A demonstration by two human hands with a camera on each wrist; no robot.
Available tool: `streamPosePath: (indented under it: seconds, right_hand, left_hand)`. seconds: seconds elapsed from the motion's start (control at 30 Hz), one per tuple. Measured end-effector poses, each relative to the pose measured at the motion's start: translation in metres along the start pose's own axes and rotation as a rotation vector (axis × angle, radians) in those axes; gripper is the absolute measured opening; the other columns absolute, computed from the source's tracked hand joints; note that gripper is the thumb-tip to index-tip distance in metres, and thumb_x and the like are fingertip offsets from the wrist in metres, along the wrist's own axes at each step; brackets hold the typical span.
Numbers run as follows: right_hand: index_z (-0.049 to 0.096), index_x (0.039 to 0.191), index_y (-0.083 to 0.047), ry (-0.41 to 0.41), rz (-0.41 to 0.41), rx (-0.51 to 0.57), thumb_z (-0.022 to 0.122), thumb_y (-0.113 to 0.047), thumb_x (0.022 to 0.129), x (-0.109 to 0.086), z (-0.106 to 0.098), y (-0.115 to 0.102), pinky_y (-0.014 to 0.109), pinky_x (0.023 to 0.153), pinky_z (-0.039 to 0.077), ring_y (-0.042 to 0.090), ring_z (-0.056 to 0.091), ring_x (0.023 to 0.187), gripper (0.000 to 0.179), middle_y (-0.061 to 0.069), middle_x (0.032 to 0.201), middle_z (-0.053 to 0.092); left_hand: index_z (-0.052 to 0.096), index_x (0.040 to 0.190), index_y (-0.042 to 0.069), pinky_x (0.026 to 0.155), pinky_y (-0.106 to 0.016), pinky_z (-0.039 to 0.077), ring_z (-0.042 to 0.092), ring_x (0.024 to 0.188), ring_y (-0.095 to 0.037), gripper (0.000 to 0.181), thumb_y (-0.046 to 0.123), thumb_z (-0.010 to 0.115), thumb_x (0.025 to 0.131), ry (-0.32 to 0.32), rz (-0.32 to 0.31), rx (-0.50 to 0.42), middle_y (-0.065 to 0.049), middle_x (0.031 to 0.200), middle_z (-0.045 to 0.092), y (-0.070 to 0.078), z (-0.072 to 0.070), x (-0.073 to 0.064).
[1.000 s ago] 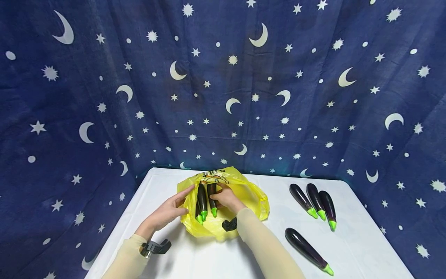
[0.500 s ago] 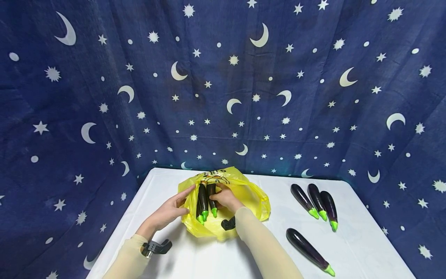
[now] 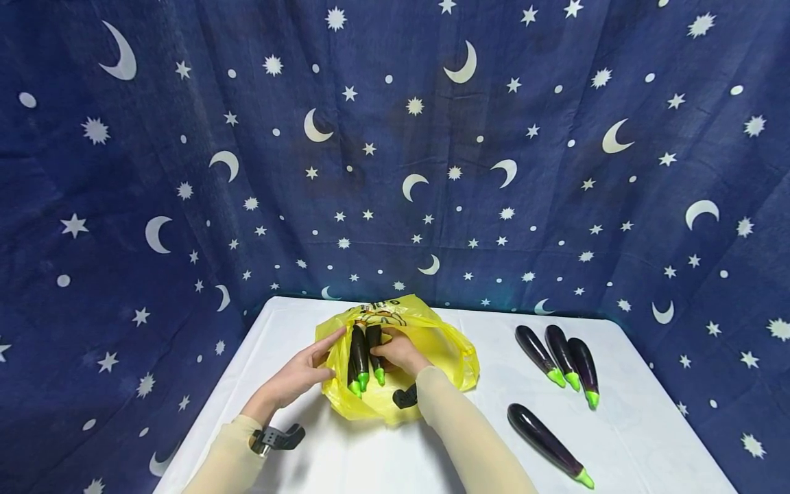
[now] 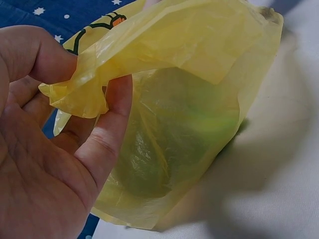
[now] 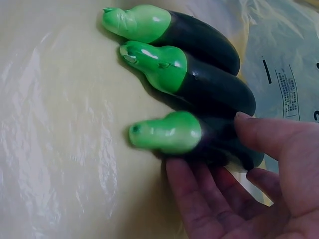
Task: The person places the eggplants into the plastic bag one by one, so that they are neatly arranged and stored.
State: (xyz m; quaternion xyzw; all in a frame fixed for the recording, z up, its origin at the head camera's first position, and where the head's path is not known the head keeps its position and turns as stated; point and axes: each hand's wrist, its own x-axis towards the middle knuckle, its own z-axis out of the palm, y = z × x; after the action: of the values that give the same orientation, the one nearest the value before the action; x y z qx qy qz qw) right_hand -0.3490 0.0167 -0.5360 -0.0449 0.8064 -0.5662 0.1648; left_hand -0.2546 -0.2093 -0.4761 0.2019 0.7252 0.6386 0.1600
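Note:
A yellow plastic bag [image 3: 441, 346] lies on its side with its mouth facing me. My left hand [image 3: 296, 379] holds the left edge of that mouth; in the left wrist view the film is caught between thumb and fingers [image 4: 107, 132]. Reaching inside, my right hand [image 3: 402, 351] grips the rightmost of three eggplants in the bag. Its thumb lies on top of this eggplant [image 5: 172, 133], fingers along the near side. The middle eggplant [image 5: 219, 87] and the outer one [image 5: 202, 40] lie alongside, green stem ends toward the opening.
Three more eggplants [image 3: 560, 355] lie together at the right of the white table [image 3: 475, 453]. Another single eggplant [image 3: 546, 442] lies nearer, right of my right forearm. A dark blue curtain [image 3: 395, 171] with moons and stars hangs behind the table.

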Motion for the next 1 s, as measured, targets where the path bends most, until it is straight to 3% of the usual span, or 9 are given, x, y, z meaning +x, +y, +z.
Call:
streamPosePath:
  seconds: [0.23, 0.5, 0.67, 0.8, 1.0]
  right_hand:
    - [0.036, 0.141, -0.004, -0.003, 0.01, -0.036, 0.071, -0.013, 0.08, -0.001, -0.005, 0.0, 0.043, 0.063, 0.054, 0.03, 0.064, 0.071, 0.071, 0.013, 0.094, 0.059]
    - [0.035, 0.14, -0.002, -0.033, -0.012, -0.03, 0.07, -0.011, 0.08, -0.007, -0.014, 0.001, 0.045, 0.066, 0.053, 0.036, 0.063, 0.076, 0.071, 0.011, 0.091, 0.059]
    - [0.035, 0.14, -0.001, -0.051, -0.056, -0.075, 0.07, -0.011, 0.08, -0.012, -0.022, 0.001, 0.041, 0.06, 0.053, 0.033, 0.061, 0.073, 0.071, 0.012, 0.091, 0.059]
    - [0.035, 0.141, -0.001, -0.065, -0.075, -0.145, 0.07, -0.013, 0.081, -0.018, -0.025, -0.001, 0.038, 0.057, 0.052, 0.031, 0.06, 0.075, 0.071, 0.013, 0.096, 0.058]
    - [0.034, 0.142, -0.003, -0.104, -0.099, -0.217, 0.069, -0.013, 0.082, -0.03, -0.029, -0.003, 0.043, 0.058, 0.052, 0.034, 0.058, 0.079, 0.07, 0.021, 0.111, 0.053]
  left_hand:
    - [0.02, 0.149, 0.017, 0.1, -0.027, 0.033, 0.018, 0.136, -0.017, 0.078, -0.009, 0.053, 0.083, -0.005, -0.015, -0.006, 0.002, 0.153, 0.016, 0.008, 0.003, -0.001]
    - [0.023, 0.148, 0.023, 0.098, -0.026, 0.035, 0.02, 0.136, -0.017, 0.08, -0.009, 0.054, 0.082, 0.022, -0.022, 0.007, 0.007, 0.152, 0.019, -0.009, -0.001, 0.006]
    - [0.027, 0.146, 0.029, 0.098, -0.026, 0.035, 0.022, 0.135, -0.015, 0.079, -0.006, 0.057, 0.082, 0.038, -0.024, 0.02, 0.009, 0.15, 0.022, -0.013, -0.003, 0.008]
    - [0.028, 0.146, 0.031, 0.098, -0.028, 0.035, 0.023, 0.135, -0.014, 0.078, -0.003, 0.059, 0.082, 0.049, -0.026, 0.037, 0.011, 0.149, 0.023, -0.013, -0.003, 0.007]
    - [0.027, 0.146, 0.03, 0.098, -0.026, 0.034, 0.02, 0.136, -0.014, 0.078, -0.004, 0.058, 0.083, 0.053, -0.016, 0.048, 0.01, 0.15, 0.022, -0.014, -0.002, 0.006]
